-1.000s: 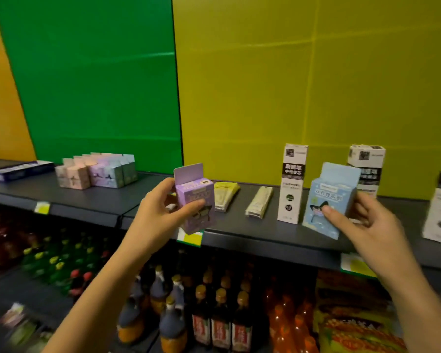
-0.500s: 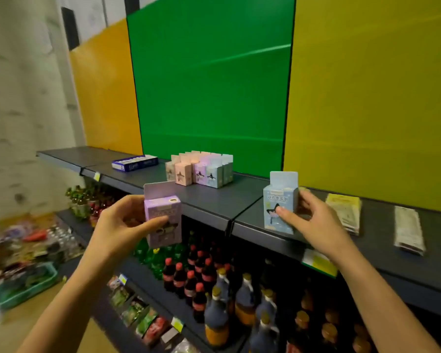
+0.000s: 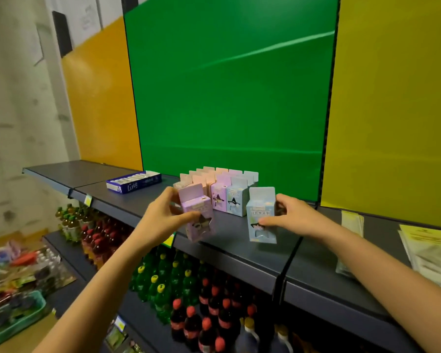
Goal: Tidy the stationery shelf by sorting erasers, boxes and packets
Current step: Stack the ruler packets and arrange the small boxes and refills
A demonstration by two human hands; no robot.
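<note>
Both boxes have travelled left along the shelf [image 3: 242, 247] since a second ago, from the yellow-backed bay to the green-backed one, and now hang just in front of the grouped pastel boxes [image 3: 220, 189]. Judgement: sorting is at the placing step; the pair is about to join its kind.

Left hand [image 3: 161, 220]: grip closed on the purple box [image 3: 197, 215], thumb across its front, box tilted, held at the shelf's front edge; whether it touches the shelf is unclear, probably not.

Right hand [image 3: 288, 216]: grip closed on the blue box [image 3: 261, 216], upright, its base low over or on the shelf, near the group's blue column.

Flat packets [image 3: 429, 247] lie well apart, to the right.
</note>
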